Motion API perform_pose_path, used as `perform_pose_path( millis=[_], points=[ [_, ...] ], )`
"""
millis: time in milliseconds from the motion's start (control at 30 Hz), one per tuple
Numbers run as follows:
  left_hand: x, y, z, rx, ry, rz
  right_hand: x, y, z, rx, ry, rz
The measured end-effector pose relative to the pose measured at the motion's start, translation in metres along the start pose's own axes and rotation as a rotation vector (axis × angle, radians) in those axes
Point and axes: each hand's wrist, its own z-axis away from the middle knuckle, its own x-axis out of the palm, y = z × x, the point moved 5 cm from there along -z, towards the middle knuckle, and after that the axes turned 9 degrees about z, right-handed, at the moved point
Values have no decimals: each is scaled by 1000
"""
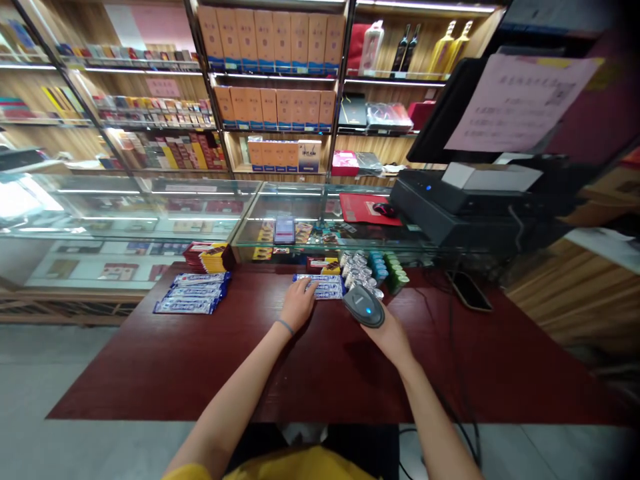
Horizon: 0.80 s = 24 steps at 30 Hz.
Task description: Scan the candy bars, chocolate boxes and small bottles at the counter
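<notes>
My left hand lies over the left end of several blue-and-white wrapped snack bars, its fingers resting on them. In my right hand is a dark barcode scanner with a blue light, held just above the table beside the bars. Silver-topped rolls stand behind the scanner, with blue rolls and green rolls to their right. Red-and-yellow packs sit behind the bars. Further left lie another set of blue-and-white bars and a stack of red-and-yellow packs.
The dark red table meets a glass display counter at the back. A phone lies on the right, near hanging cables. A monitor and a red mouse pad are on the counter. Boxed goods fill the shelves behind.
</notes>
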Motion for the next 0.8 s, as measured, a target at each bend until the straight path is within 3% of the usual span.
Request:
perform_pose_path(
  millis=[333, 533, 667, 800],
  points=[
    [4, -2, 4, 28, -1, -62, 5, 16, -5, 36, -10, -19],
    [-4, -1, 5, 61, 64, 114, 5, 13, -2, 55, 52, -17],
    [-25, -17, 7, -171, 213, 408, 3, 1, -3, 50, 117, -34],
    [-45, -49, 16, -454, 267, 757, 6, -20, -9, -41, 51, -24]
  ],
)
